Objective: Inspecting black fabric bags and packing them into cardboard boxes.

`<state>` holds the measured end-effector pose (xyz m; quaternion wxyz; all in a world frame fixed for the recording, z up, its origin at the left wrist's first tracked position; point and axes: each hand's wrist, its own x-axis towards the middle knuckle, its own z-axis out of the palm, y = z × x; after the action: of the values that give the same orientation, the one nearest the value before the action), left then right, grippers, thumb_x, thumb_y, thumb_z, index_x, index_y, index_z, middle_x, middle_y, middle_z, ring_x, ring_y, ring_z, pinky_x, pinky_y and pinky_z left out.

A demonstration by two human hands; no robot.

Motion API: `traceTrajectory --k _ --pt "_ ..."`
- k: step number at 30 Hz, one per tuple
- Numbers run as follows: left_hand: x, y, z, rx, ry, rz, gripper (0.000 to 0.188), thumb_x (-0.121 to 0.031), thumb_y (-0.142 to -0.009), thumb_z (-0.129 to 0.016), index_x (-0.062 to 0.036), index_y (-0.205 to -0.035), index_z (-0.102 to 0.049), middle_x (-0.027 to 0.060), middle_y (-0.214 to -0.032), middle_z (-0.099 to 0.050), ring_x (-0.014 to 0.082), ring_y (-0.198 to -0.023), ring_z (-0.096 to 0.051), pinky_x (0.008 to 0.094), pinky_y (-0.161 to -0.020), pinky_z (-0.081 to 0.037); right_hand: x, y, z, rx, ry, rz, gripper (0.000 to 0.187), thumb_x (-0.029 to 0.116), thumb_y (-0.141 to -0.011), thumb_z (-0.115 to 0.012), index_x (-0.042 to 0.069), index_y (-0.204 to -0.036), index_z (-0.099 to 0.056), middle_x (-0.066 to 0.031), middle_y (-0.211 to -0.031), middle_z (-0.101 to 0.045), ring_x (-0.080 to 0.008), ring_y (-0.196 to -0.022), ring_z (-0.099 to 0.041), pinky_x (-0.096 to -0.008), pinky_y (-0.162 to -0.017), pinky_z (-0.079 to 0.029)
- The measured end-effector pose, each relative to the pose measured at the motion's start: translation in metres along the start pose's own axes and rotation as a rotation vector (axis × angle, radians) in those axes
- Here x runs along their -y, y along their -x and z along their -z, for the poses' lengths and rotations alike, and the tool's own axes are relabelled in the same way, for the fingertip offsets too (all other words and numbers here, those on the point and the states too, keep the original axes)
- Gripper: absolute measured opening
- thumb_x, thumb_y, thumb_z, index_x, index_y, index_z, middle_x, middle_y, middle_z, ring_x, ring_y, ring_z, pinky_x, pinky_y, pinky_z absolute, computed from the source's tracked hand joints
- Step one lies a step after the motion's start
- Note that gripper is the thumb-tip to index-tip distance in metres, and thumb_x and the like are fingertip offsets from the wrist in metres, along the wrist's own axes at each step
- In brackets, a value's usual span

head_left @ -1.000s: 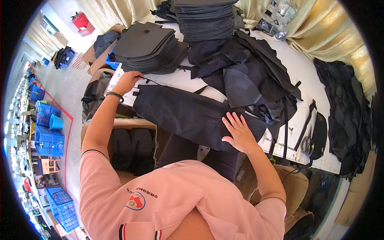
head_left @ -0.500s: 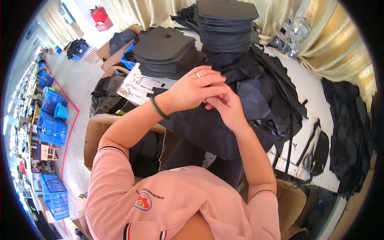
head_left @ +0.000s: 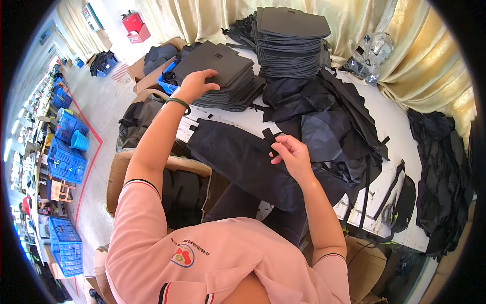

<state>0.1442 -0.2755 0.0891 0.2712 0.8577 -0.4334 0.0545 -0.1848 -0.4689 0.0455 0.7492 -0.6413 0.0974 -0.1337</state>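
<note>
My left hand (head_left: pixel 198 85) is over the near edge of a stack of dark grey flat panels (head_left: pixel 202 63), its thumb and fingers apart and nothing seen between them. A small dark rectangle lies on the top panel. Pinched in my right hand (head_left: pixel 292 156) is a short black strip (head_left: pixel 268 135), one end sticking up beyond the fingertips. Beneath that hand, a black fabric piece (head_left: pixel 233 152) stretches across the table's near edge and over my lap. Against its right side lies a heap of crumpled black fabric (head_left: pixel 324 126).
A taller panel stack (head_left: pixel 288 48) stands farther back on the white table (head_left: pixel 362 88). Clear plastic wrapping (head_left: pixel 374 50) lies by the curtain. Black cloth (head_left: pixel 440 172) hangs over the right edge. Open cardboard boxes (head_left: pixel 121 169) stand near my legs; blue crates (head_left: pixel 66 167) line the left.
My hands, together before, have separated. The left has moved up and left to the panel stack; the right has lowered slightly, with the black strip now showing in its fingers.
</note>
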Motion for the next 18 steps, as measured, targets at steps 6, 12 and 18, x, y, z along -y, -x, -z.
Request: traceTrajectory --k 6,12,18 --pt "-0.025 0.004 -0.01 -0.003 -0.22 -0.037 0.03 -0.015 -0.092 -0.055 -0.0105 -0.121 -0.06 0.0221 -0.104 -0.066 0.0411 -0.095 -0.062 0.0472 -0.081 -0.05 -0.015 0.002 -0.005 -0.019 -0.012 0.008 0.008 0.008 -0.094 -0.062 0.0 -0.097 -0.062 -0.0015 -0.08 -0.063 -0.007 -0.069 -0.061 -0.021 -0.054 -0.051" --pt "-0.014 0.012 -0.026 -0.169 -0.207 0.013 0.035 -0.008 -0.087 -0.05 -0.0139 -0.12 -0.059 0.0239 -0.093 -0.067 0.0415 -0.088 -0.064 0.0499 -0.078 -0.051 -0.034 0.005 -0.011 -0.053 0.034 0.1 0.008 0.009 -0.092 -0.064 0.002 -0.094 -0.061 0.0003 -0.077 -0.06 -0.0046 -0.065 -0.056 -0.0206 -0.053 -0.048" --pt "-0.013 0.018 -0.024 -0.149 -0.119 0.043 0.037 -0.008 -0.089 -0.048 -0.0169 -0.123 -0.058 0.0236 -0.096 -0.066 0.0431 -0.089 -0.062 0.0513 -0.079 -0.049 -0.065 0.018 -0.011 -0.009 -0.03 0.018 0.008 0.01 -0.091 -0.064 0.002 -0.092 -0.061 0.0003 -0.075 -0.06 -0.0049 -0.061 -0.055 -0.0209 -0.053 -0.047"
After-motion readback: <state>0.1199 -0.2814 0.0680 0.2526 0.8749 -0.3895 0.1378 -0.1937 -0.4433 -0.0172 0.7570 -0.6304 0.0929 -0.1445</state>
